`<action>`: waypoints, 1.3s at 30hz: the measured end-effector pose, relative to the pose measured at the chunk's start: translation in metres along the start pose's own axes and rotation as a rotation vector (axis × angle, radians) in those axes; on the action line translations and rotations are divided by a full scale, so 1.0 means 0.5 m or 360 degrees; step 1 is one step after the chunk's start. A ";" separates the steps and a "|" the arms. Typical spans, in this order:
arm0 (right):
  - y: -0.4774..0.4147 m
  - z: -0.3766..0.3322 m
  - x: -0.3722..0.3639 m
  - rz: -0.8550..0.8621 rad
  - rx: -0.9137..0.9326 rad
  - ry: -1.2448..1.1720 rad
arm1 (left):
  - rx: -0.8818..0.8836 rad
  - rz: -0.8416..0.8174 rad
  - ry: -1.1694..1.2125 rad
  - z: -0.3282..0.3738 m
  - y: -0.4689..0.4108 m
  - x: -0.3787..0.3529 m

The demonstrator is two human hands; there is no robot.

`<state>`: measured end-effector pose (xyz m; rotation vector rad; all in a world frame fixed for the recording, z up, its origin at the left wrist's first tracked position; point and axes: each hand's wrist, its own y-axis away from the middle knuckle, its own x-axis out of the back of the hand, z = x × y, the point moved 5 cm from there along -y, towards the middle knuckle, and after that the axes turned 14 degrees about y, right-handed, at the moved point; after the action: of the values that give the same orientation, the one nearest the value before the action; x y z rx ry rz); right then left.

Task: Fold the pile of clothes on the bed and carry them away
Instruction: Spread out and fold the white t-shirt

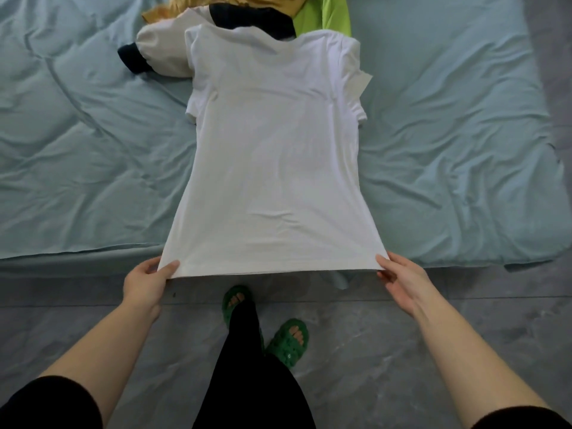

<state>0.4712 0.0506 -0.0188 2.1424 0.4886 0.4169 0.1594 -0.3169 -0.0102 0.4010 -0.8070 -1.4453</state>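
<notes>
The white shirt [275, 156] lies flat down the middle of the bed [93, 150], collar at 12 o'clock and hem hanging just over the edge at 6. Both sleeves look tucked in along the sides. The left hand [147, 283], at 7 o'clock, pinches one hem corner with the thumb on top and the fingers under. The right hand [405, 281], at 5 o'clock, grips the other corner the same way.

The hem is taut between them, and that's the key here. I'd keep that tension even and carry both corners up towards 12 together, so the bottom edge lands square on the shoulders. Lift one side early and the tucked sleeves may slide out.

The remaining clothes wait at 12 o'clock: a cream top [167, 48], a green garment [322, 17] and a yellow one [185, 4], the shirt's shoulders lying over them.
</notes>
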 end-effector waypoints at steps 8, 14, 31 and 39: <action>-0.032 0.070 0.045 0.0440 0.0022 0.0613 | 0.0210 -0.0035 -0.0033 -0.095 -0.023 0.015; -0.031 0.088 0.036 0.0618 -0.0024 0.1303 | 0.0134 0.0079 -0.0655 -0.111 -0.024 0.019; -0.093 -0.016 -0.246 -0.0189 0.0781 0.3072 | -0.0818 -0.0861 -0.2437 -0.057 0.013 -0.336; -0.082 -0.125 -0.223 -0.0490 0.0736 0.2890 | -0.0566 -0.0901 -0.2377 0.015 0.063 -0.400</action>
<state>0.3380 0.0618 -0.0303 1.3984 1.9465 2.1729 0.1905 -0.1181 -0.0318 -0.9538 -1.6048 -2.3255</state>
